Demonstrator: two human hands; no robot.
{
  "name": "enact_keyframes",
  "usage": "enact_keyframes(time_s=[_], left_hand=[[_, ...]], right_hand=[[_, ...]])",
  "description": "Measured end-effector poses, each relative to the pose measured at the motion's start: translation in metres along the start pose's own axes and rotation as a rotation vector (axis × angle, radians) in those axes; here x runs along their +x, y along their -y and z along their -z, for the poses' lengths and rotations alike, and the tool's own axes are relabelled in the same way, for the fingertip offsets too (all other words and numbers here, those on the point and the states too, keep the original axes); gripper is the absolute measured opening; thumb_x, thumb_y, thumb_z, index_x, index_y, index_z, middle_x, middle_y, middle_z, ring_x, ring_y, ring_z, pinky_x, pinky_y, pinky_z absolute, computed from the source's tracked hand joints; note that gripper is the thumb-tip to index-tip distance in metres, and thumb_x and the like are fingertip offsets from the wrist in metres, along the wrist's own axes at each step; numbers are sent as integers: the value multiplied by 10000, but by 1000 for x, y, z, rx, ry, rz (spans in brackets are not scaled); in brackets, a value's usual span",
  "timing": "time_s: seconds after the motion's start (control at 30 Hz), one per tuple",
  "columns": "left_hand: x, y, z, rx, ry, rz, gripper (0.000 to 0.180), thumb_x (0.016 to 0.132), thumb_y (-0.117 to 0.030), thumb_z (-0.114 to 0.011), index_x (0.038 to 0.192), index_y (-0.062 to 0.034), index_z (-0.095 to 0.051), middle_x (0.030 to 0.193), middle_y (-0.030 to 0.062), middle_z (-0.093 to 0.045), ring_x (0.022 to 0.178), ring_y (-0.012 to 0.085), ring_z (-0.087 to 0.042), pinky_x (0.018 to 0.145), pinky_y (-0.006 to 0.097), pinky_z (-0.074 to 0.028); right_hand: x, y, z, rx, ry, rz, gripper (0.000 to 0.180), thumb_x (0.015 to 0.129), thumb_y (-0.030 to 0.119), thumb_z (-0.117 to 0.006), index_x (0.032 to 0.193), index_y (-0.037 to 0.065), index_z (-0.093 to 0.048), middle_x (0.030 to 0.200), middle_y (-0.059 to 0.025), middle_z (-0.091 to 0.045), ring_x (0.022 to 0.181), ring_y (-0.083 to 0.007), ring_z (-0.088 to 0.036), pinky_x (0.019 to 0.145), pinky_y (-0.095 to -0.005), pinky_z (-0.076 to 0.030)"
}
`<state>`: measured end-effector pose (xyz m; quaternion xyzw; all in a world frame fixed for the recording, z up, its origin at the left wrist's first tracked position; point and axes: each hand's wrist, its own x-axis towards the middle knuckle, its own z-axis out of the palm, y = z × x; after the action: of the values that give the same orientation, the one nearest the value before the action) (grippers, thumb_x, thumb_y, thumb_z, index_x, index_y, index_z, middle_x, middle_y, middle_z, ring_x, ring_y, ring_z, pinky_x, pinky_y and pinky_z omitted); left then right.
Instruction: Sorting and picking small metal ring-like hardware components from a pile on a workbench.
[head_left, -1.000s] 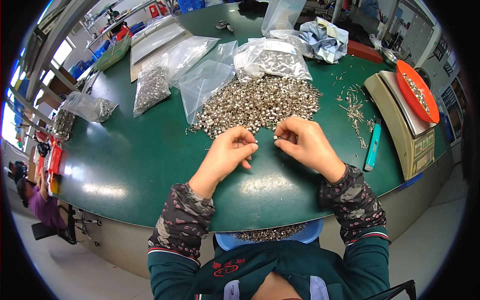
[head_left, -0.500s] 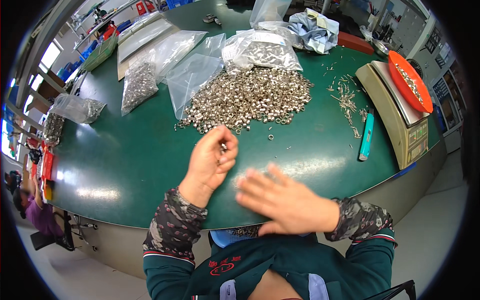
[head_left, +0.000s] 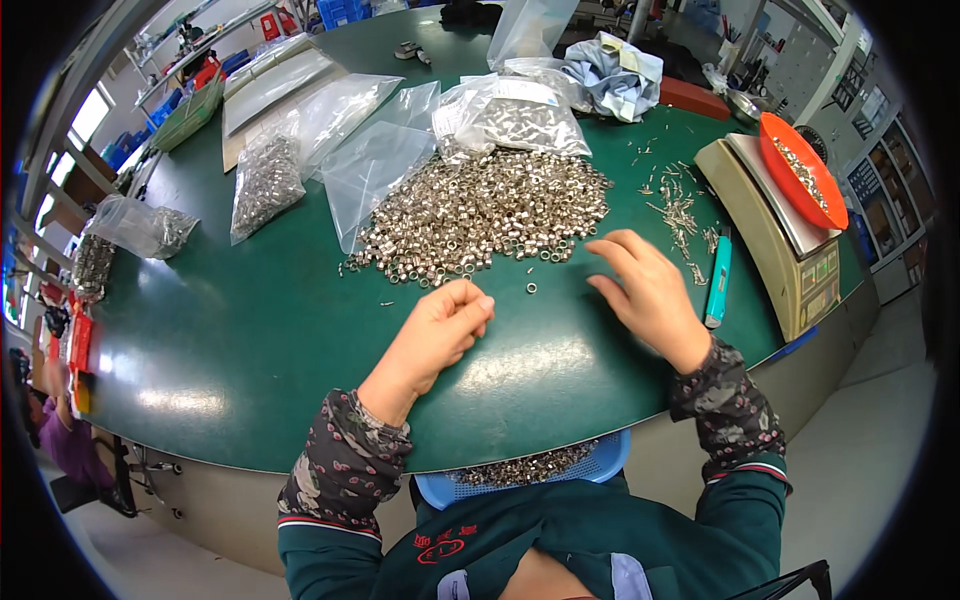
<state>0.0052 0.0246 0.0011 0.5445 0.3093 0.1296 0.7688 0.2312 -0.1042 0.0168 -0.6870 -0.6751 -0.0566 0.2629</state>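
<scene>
A broad heap of small shiny metal rings [head_left: 480,215] lies on the green table [head_left: 250,340]. Just in front of it is my left hand [head_left: 437,328], closed, its thumb pressed against the curled fingers. Their contents are hidden now; half a second ago small metal pieces showed inside this hand. My right hand [head_left: 648,298] is open to the right of the heap's near edge, fingers apart and nothing visible in them. Between the hands lies one loose ring [head_left: 531,288]. Below the table edge, at my lap, a blue basket [head_left: 607,462] contains many small metal parts.
Clear bags of metal parts [head_left: 268,185] lie at left and behind the heap. To the right are scattered thin metal pieces [head_left: 678,212], a teal cutter knife [head_left: 719,280] and a scale [head_left: 770,240] bearing an orange bowl [head_left: 815,207]. A crumpled cloth [head_left: 615,75] sits farther back.
My right hand has moved from above the near table edge up and right toward the heap, uncovering the blue basket. My left hand has turned and lowered slightly, staying closed.
</scene>
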Motion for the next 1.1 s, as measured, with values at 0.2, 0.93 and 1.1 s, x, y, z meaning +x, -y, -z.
enact_keyframes(time_s=[0.2,0.93,1.1], left_hand=[[0,0,-2,-18,37,-3,148,957,-201,-560,869,-85,-532,705,-41,-484,479,-10,-318,393,160,-212],[-3,-2,1,4,0,-5,156,955,-222,-565,870,-93,-540,694,-64,-471,501,-12,-307,415,168,-210],[-2,-2,-3,30,-7,-6,152,961,-193,-549,875,-70,-529,705,-36,-470,487,-7,-305,401,154,-213]], right_hand=[[27,1,-26,123,74,-164,345,761,102,-716,1069,77,-563,982,-116,-535,896,-339,-592,751,-425,-494],[-15,-12,-20,-2,301,122,706,906,405,-553,1428,-1,-307,1493,-201,-285,1406,-351,-236,1140,-456,-222],[-21,0,-11,95,331,90,702,886,391,-581,1416,1,-334,1483,-201,-302,1389,-351,-275,1134,-458,-242]])
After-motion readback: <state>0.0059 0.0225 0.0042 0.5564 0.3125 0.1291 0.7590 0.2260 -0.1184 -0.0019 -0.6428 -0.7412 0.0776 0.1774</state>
